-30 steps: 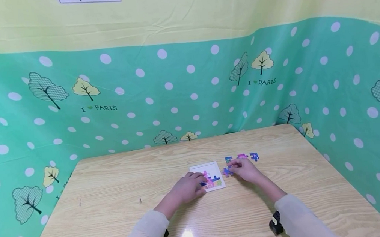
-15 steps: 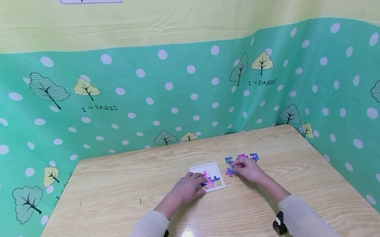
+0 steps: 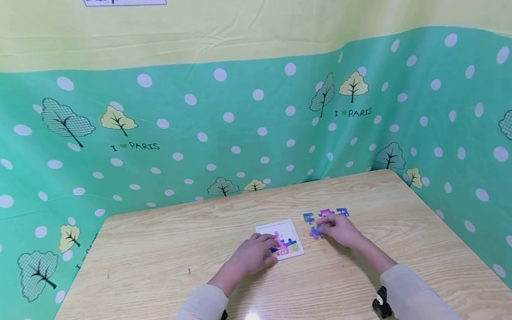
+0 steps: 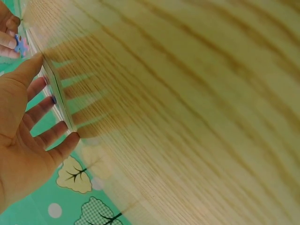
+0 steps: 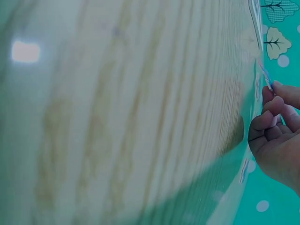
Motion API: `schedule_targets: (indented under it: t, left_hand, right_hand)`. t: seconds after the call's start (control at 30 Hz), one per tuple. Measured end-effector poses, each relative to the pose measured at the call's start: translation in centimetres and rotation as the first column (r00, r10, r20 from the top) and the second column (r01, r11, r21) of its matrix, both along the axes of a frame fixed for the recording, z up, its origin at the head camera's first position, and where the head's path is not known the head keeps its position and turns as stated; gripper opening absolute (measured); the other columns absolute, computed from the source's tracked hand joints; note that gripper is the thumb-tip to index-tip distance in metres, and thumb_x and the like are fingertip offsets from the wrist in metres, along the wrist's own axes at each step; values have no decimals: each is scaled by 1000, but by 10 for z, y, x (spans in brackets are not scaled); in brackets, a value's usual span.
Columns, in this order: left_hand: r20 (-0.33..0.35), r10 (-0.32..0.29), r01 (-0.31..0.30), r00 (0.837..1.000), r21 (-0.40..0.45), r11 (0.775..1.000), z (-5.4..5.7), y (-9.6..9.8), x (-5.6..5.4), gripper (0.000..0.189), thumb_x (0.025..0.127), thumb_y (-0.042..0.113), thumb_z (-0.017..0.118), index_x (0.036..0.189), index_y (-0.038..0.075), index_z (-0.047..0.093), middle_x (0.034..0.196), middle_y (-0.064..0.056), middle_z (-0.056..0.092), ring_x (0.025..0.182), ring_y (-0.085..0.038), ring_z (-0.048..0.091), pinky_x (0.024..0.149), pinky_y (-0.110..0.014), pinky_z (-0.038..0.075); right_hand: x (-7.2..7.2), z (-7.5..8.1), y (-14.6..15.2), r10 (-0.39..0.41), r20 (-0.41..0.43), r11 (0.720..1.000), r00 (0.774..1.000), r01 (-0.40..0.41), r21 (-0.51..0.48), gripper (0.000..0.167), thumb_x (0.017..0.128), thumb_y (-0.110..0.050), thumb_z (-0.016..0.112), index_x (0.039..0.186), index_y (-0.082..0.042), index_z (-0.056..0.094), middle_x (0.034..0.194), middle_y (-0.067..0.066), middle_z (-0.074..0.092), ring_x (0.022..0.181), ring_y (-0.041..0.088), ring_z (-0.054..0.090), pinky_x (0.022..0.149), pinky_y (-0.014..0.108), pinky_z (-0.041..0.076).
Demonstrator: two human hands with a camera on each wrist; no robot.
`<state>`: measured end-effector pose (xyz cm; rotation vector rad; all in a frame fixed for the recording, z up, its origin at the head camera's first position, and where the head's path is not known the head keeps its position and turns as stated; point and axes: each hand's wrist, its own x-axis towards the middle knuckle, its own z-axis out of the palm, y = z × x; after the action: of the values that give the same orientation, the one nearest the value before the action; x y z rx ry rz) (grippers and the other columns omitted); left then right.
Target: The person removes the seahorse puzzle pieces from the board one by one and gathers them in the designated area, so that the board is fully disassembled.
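Observation:
A white puzzle tray [image 3: 285,223] lies on the table, partly filled along its lower part with pink, blue and green pieces. My left hand [image 3: 254,253] rests over the tray's left side, fingers spread and nearly straight; the left wrist view has the fingertips along the tray's edge. Just right of the tray, my right hand [image 3: 341,230] pinches a blue and pink jigsaw piece [image 3: 315,232] between thumb and fingers. That piece shows edge-on in the right wrist view, with the fingers [image 5: 276,105] covering one end.
Behind the right hand lie several loose jigsaw pieces: a blue-green one [image 3: 309,217], a pink one [image 3: 326,212] and a blue one with a white star [image 3: 343,212]. The wooden table [image 3: 177,248] ends at a green dotted curtain [image 3: 245,145] behind and at both sides.
My right hand has shifted a little to the right, away from the tray, with the jigsaw piece between its fingers. The left hand and the tray have stayed in place.

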<state>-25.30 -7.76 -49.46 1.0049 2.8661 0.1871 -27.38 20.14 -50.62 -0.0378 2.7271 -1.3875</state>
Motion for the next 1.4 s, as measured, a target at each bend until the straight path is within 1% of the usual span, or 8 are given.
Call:
schedule_targets:
  t: [0.3,0.53,0.77,0.87,0.93,1.1,1.33,1.4]
  left_hand:
    - [-1,2,-2,1000,4,1000,2,1,1,44,90,40,58,129,20,55,137,-1,51,127,-27,46,107,-42,40]
    - [13,12,-12,1000,11,1000,2,1,1,43,90,40,58,129,21,55,137,-1,51,126,-25,47,104,-41,42]
    - [17,16,-17,1000,23,1000,1,1,2,43,90,40,59,128,21,55,136,-1,52,125,-23,48,104,-40,42]
    - [16,17,-17,1000,22,1000,1,1,1,43,90,40,59,128,21,55,136,-1,52,125,-24,47,105,-40,42]
    - [15,16,-16,1000,21,1000,1,1,2,43,90,40,59,128,21,56,136,-1,52,125,-24,47,105,-40,42]
    - [9,10,-10,1000,23,1000,0,0,2,41,90,40,59,126,21,56,135,0,53,124,-25,48,103,-41,43]
    - [7,10,-10,1000,18,1000,0,0,1,42,89,41,59,127,21,56,136,-1,52,125,-26,48,103,-41,43]
    - [11,13,-13,1000,17,1000,0,0,1,42,89,41,59,127,21,56,136,-1,52,125,-26,47,103,-42,43]
  right_hand:
    - [0,-2,8,-11,4,1000,1000,11,-4,21,87,-9,63,106,-2,66,87,6,60,75,12,51,58,18,45]
    - [-1,-4,14,-15,6,1000,1000,15,-4,21,87,-10,62,106,-2,66,87,6,60,76,13,51,58,19,45]
    - [1,-3,19,-17,-15,1000,1000,17,-6,24,87,-9,63,108,0,65,93,8,65,82,13,55,69,21,48]
    - [1,-3,22,-10,-24,1000,1000,10,0,25,87,-10,63,109,1,65,96,10,65,83,13,56,69,20,48]
    - [1,-3,24,-4,-27,1000,1000,4,-3,25,88,-10,63,109,2,65,96,11,65,82,13,55,66,19,47]
    - [2,-1,28,10,-24,1000,1000,-11,-17,25,88,-9,62,109,3,64,92,10,64,78,13,52,58,19,45]
    - [4,1,33,4,-13,1000,1000,-4,-27,25,88,-8,61,110,4,63,94,10,65,78,13,52,59,19,45]
    - [4,1,34,-1,-3,999,1000,1,-34,26,88,-9,61,111,5,63,93,10,64,77,13,51,58,19,45]
